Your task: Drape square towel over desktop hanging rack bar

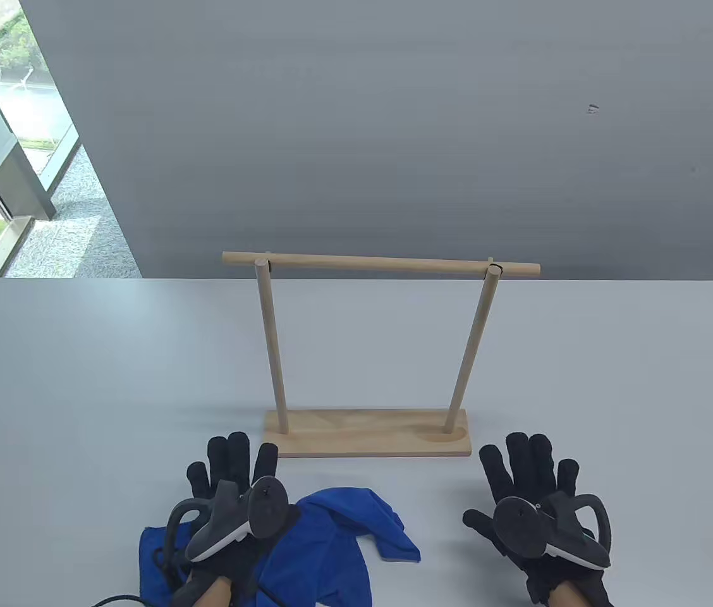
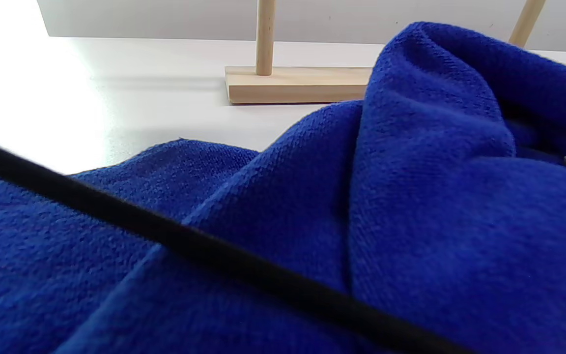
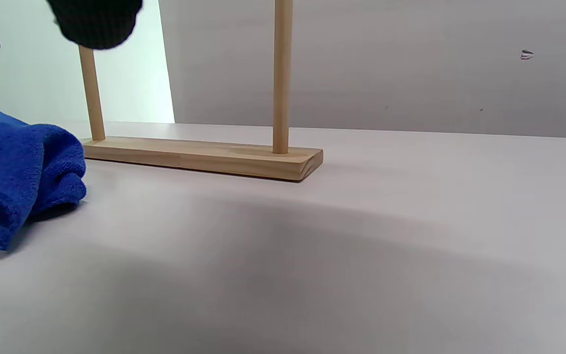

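A wooden rack stands mid-table: a flat base (image 1: 369, 433), two uprights and a bare horizontal bar (image 1: 382, 263) on top. A crumpled blue towel (image 1: 331, 537) lies on the table in front of the base's left part; it fills the left wrist view (image 2: 410, 206) and shows at the left of the right wrist view (image 3: 13, 167). My left hand (image 1: 230, 461) lies flat with its fingers spread, over the towel's left part. My right hand (image 1: 530, 468) lies flat and spread on the bare table, right of the towel, holding nothing.
The white table (image 1: 78, 379) ends at its far edge just behind the rack, with a grey wall beyond. A window is at the far left. A black cable (image 2: 204, 246) crosses the left wrist view over the towel.
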Available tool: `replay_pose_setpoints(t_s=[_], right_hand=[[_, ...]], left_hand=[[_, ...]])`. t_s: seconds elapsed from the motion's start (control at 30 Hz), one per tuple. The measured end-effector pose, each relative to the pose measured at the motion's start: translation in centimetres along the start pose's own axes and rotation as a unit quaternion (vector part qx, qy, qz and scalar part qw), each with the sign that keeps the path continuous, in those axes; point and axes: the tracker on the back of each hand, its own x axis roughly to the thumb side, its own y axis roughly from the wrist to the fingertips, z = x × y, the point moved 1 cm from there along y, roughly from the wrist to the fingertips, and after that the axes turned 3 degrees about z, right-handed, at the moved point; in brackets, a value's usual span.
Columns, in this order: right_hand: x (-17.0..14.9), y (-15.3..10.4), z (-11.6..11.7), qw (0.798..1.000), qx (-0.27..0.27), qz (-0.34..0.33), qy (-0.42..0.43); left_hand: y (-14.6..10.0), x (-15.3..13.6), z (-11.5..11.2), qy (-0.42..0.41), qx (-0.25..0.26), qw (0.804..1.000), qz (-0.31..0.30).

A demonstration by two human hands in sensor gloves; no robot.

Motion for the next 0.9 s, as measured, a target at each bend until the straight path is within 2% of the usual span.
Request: replay_pose_setpoints(t_s=[0.27, 0.4, 0.5, 0.63, 0.9], right_hand=[[0.2, -0.1, 0.0, 1.0, 0.007, -0.006, 0.006], [0.4, 0.1, 0.3, 0.999, 0.008, -0.025, 0.029], [0.9, 0.4, 0.7, 0.998, 0.03, -0.038, 0.046], [2.3, 0.8, 1.3, 0.994, 0.064, -0.06, 0.065], [7.6, 2.3, 2.7, 0.982, 0.151, -0.112, 0.022]], left_hand=[[0.0, -0.1, -0.1, -0.012, -0.022, 1.0, -0.002], [0.0, -0.5, 0.3, -0.035, -0.011, 0.999, -0.003], [-0.2, -1.1, 0.6, -0.064, -0.015, 0.998, 0.009], [-0.3, -2.3, 0.4, -0.131, -0.055, 0.99, 0.005], [-0.2, -3.7, 0.1, -0.175, -0.049, 0.983, 0.018]])
